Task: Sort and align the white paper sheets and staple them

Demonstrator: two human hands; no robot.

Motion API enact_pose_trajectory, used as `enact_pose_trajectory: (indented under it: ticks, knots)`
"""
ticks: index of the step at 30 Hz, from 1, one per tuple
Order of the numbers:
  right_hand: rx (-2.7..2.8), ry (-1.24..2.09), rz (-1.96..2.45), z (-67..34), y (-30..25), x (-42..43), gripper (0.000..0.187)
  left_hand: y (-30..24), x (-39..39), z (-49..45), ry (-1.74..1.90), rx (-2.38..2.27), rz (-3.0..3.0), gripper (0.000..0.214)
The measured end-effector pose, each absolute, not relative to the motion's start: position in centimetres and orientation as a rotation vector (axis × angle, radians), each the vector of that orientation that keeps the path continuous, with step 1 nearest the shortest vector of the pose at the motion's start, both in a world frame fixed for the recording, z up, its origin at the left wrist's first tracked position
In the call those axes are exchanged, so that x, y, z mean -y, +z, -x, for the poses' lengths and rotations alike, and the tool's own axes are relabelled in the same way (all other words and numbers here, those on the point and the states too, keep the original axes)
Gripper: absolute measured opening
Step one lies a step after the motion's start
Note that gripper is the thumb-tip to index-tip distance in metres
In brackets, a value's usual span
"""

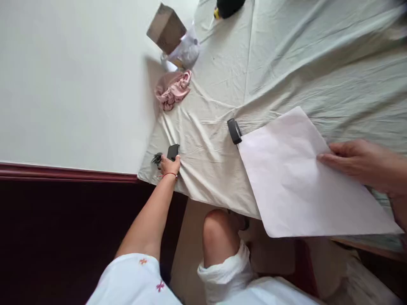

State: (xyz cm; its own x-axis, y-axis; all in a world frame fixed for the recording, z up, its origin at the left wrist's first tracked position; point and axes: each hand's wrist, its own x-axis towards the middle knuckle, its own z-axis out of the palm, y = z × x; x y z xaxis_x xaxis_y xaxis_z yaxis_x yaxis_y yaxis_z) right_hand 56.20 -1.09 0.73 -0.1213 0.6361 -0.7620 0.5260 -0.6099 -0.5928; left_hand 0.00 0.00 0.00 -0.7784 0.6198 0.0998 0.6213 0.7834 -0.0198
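Observation:
My left hand reaches to the left corner of the cloth-covered table, its fingers closed around a small black rectangular object, whose kind I cannot make out. A dark tangled bunch lies just beside those fingers. At the right, my right hand grips a large white sheet of paper by its right side. The sheet is slightly creased, and its lower edge reaches past the table's front edge. Touching its left corner is a dark grey, band-like object.
A pale, wrinkled cloth covers the table. Along the wall side lie a pink scrunched fabric piece, a clear plastic bag and a brown cardboard box. A black and yellow object sits at the far edge.

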Motion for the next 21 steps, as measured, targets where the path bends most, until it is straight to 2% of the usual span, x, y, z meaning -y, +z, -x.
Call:
enact_pose_trajectory:
  ticks: [9, 15, 21]
  knots:
    - [1.385, 1.765, 2.063, -55.7, 2.5, 1.1, 0.030, 1.7, -0.4, 2.1, 0.072, 2.827, 1.171, 0.075]
    - [1.429, 1.783, 2.010, -56.3, 1.7, 1.0, 0.033, 1.8, -0.3, 2.6, 0.108, 2.801, 1.224, 0.077]
    - [1.508, 1.729, 2.077, -56.1, 2.0, 0.9, 0.029, 1.8, -0.5, 2.9, 0.109, 2.799, 1.245, 0.076]
